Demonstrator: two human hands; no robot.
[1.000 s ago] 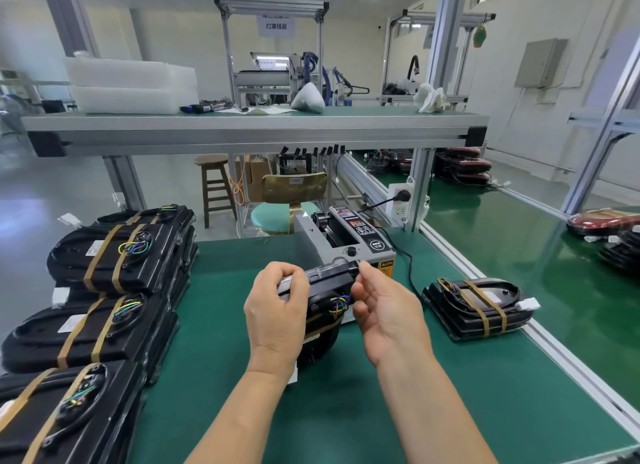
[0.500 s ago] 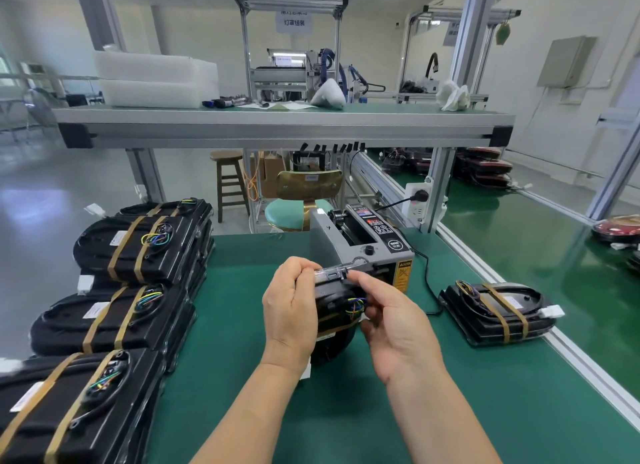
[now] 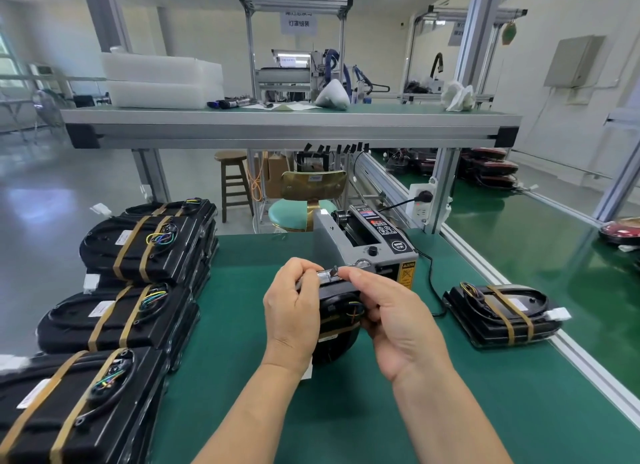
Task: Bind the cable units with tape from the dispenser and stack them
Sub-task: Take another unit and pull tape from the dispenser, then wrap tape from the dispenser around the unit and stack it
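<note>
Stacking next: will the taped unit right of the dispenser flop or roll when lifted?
Probably stiff: the taped unit looks like flat trays under two tape bands. Unlikely to roll; it lies flat on the table. Its protruding white connector may snag.

Hanging sign [image 3: 298, 23] — Chinese characters, blurred; tape dispenser [image 3: 381, 254] — round "SEMI" label [image 3: 398, 245], yellow warning sticker [image 3: 407, 275].

Held cable unit [image 3: 336, 342] mostly behind left hand [image 3: 292, 308], right hand [image 3: 398, 325]; nearest stack [image 3: 69, 404] cut by edge

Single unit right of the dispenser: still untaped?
No, the lone cable unit lying right of the tape dispenser already has two tan tape bands wrapped across it.
</note>
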